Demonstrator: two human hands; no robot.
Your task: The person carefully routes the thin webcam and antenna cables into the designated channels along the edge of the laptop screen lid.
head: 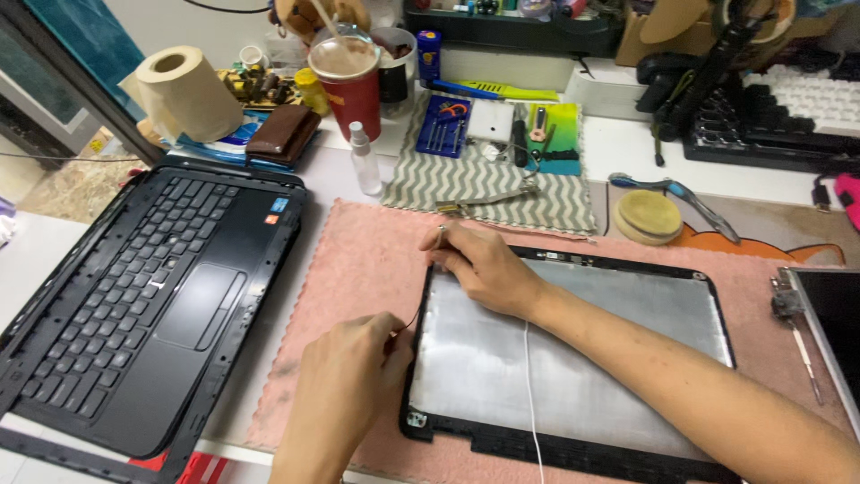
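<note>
Both hands are pinching a thin dark cable point(417, 315) along the left edge of the laptop lid shell point(573, 358), left hand point(354, 381) near its lower corner, right hand point(479, 264) at its upper corner; best kept gentle, unkinked.

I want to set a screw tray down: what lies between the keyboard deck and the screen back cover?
In the head view, only bare pink towel lies between the keyboard deck and the screen back cover; the left hand overhangs its near part.
</note>
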